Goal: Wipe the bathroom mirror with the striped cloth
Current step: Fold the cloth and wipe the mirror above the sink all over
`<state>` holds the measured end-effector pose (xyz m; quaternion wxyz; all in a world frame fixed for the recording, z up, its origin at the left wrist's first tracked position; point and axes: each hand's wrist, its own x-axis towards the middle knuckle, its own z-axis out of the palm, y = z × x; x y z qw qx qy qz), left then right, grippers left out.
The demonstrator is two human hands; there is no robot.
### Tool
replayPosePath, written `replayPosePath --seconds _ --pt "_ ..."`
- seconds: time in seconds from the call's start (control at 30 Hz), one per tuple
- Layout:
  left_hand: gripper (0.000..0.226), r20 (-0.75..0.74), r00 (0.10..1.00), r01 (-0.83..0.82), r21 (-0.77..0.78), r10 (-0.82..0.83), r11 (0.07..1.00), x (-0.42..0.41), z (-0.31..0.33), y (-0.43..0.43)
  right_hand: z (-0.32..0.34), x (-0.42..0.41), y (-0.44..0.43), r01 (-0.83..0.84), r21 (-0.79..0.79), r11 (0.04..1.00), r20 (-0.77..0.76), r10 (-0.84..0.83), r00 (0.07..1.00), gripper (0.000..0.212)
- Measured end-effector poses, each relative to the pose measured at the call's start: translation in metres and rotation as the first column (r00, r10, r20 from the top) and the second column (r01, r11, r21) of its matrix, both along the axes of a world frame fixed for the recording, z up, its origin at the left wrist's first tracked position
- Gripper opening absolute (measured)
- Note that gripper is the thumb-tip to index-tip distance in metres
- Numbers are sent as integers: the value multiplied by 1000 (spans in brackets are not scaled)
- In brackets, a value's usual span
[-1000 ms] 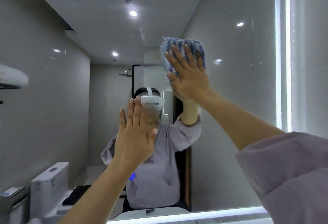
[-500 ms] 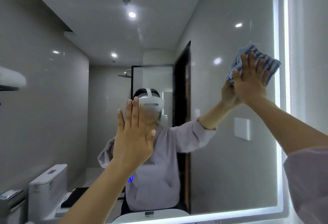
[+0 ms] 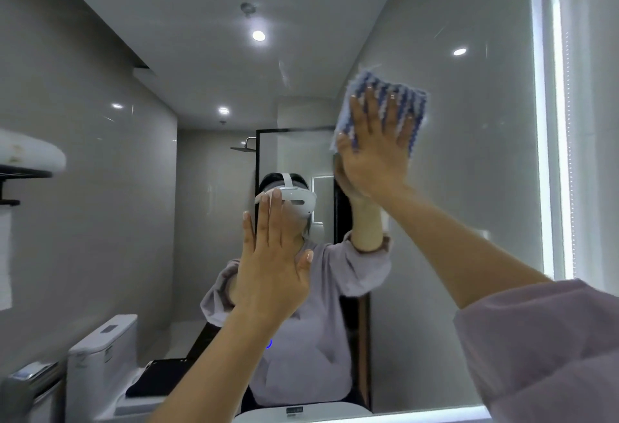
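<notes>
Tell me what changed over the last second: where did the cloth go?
The right hand swept the striped cloth across the mirror to its lit right edge, then back toward the middle, about where it began. No grip change. The left hand stayed flat against the glass.

Wall mirror (image 3: 469, 221), lit strip along its top, right and bottom edges. Striped cloth (image 3: 385, 100) flat on the glass toward the upper right, pressed by the right hand (image 3: 375, 154), fingers spread. Left hand (image 3: 271, 265) flat on the glass near the middle, nothing under it.
</notes>
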<state>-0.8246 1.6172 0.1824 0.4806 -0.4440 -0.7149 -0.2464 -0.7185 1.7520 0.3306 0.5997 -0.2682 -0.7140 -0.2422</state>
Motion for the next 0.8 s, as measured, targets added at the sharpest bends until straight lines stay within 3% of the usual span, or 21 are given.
replayPosePath --seconds 0.2,0.47,0.6,0.8 --pt "74 -5 1000 -20 8 20 1000 0 0 -1 -26 -44 -45 -90 137 987 193 62 979 66" --pt "74 -27 999 -19 17 19 1000 -2 -1 0 -29 -33 -39 -104 184 977 368 30 930 64" --pt "75 -22 1000 -17 -1 17 1000 0 0 -1 -22 -19 -27 -94 247 964 384 -8 923 59" --pt "75 -32 999 -9 8 9 1000 -1 0 -1 -16 -3 -6 -62 197 979 321 -5 947 60"
